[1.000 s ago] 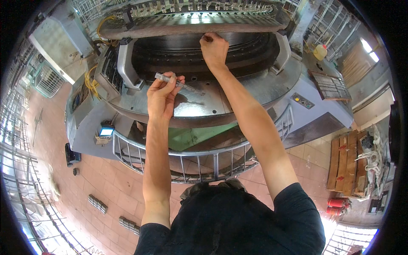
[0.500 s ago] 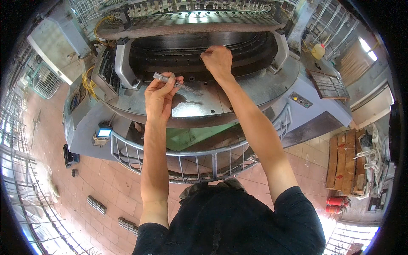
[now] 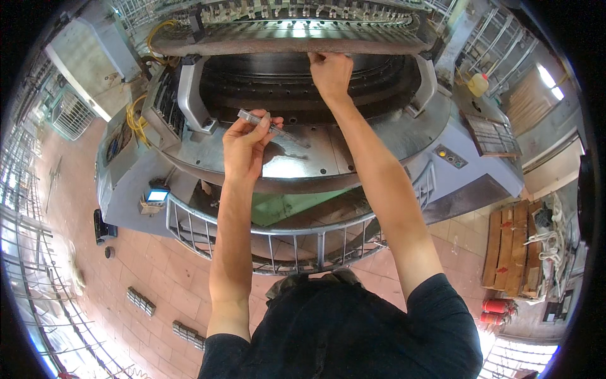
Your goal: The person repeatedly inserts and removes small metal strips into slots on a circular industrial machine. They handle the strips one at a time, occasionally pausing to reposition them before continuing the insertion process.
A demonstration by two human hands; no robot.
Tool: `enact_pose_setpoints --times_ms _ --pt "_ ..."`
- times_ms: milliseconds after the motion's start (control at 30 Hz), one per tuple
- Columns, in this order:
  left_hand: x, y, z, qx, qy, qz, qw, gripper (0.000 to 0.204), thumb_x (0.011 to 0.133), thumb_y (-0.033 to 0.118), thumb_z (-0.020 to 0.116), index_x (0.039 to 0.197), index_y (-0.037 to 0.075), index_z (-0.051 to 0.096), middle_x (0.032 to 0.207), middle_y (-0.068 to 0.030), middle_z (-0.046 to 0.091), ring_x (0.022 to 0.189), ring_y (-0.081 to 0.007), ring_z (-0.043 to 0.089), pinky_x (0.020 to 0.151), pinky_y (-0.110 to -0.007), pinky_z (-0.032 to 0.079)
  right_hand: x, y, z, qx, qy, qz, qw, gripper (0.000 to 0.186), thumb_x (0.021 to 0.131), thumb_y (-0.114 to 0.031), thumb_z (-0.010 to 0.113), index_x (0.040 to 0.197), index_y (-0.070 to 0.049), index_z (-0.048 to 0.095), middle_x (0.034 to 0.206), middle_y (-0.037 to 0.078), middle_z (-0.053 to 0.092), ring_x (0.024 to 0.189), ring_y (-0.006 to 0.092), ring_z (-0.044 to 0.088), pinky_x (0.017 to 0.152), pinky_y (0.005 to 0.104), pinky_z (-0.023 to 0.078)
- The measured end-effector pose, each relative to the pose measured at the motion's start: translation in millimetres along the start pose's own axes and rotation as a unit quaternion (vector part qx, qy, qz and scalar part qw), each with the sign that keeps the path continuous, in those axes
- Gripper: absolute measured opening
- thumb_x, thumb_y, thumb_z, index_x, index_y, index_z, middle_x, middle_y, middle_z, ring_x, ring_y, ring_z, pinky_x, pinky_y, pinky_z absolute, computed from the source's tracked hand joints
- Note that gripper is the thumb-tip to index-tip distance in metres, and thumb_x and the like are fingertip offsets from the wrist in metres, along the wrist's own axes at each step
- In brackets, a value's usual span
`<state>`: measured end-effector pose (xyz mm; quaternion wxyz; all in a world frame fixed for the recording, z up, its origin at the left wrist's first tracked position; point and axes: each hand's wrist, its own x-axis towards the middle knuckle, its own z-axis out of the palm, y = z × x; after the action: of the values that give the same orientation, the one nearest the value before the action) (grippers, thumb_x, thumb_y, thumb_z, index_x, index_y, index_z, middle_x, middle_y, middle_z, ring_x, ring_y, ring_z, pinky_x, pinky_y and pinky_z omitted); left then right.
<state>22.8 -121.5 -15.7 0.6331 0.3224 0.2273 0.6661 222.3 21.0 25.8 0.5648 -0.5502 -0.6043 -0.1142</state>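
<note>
Over the front of a circular knitting machine's metal ring plate [image 3: 388,145], my left hand [image 3: 245,151] grips a slim stick-like piece [image 3: 250,117] between thumb and fingers. The piece has a clear, squarish end at the upper left and thin metallic strips at the lower right. Higher and to the right, my right hand [image 3: 332,77] is closed with its fingertips bunched. It reaches in front of the dark, hole-dotted cylinder [image 3: 252,85], just under the rim of the upper ring [image 3: 265,47]. What those fingertips hold, if anything, is hidden.
Grey brackets [image 3: 191,95] flank the opening. A curved metal railing [image 3: 322,232] stands between my body and the machine. A button panel [image 3: 449,155] sits at the right, a small lit screen [image 3: 155,196] at the left. Wooden crates [image 3: 505,249] and red fire extinguishers [image 3: 497,307] stand farther right.
My right hand has moved up and slightly right, from the lower cylinder toward the upper ring's rim. My left hand keeps the slim piece in nearly the same place.
</note>
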Motion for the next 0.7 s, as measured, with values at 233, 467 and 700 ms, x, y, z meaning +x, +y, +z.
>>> enact_pose_setpoints --times_ms 233,467,700 --pt "0 1 0 0.029 -0.001 -0.010 1.000 0.014 0.094 -0.005 0.066 0.108 -0.004 0.068 0.100 -0.0146 0.070 0.101 -0.0306 0.071 0.093 -0.041 0.061 -3 8 9 0.027 0.015 0.019 0.999 0.011 0.079 -0.016 0.079 0.084 -0.006 0.079 0.077 0.019 0.071 0.072 0.0365 0.071 0.069 0.0397 0.056" --pt "-1 1 0 0.038 -0.013 -0.002 0.999 0.013 0.094 -0.005 0.065 0.106 -0.004 0.068 0.100 -0.0153 0.070 0.100 -0.0295 0.072 0.089 -0.038 0.062 -2 5 9 -0.010 0.018 0.021 1.000 0.015 0.081 -0.024 0.079 0.082 -0.009 0.080 0.075 0.017 0.072 0.069 0.0371 0.070 0.068 0.0423 0.056" --pt "0 1 1 0.033 -0.009 -0.007 0.999 0.014 0.093 -0.004 0.067 0.107 -0.004 0.068 0.098 -0.0129 0.070 0.098 -0.0282 0.072 0.086 -0.037 0.063 0 0 -3 -0.064 -0.131 0.134 0.980 0.025 0.085 -0.029 0.080 0.084 -0.004 0.078 0.074 0.016 0.073 0.068 0.0297 0.072 0.066 0.0379 0.056"
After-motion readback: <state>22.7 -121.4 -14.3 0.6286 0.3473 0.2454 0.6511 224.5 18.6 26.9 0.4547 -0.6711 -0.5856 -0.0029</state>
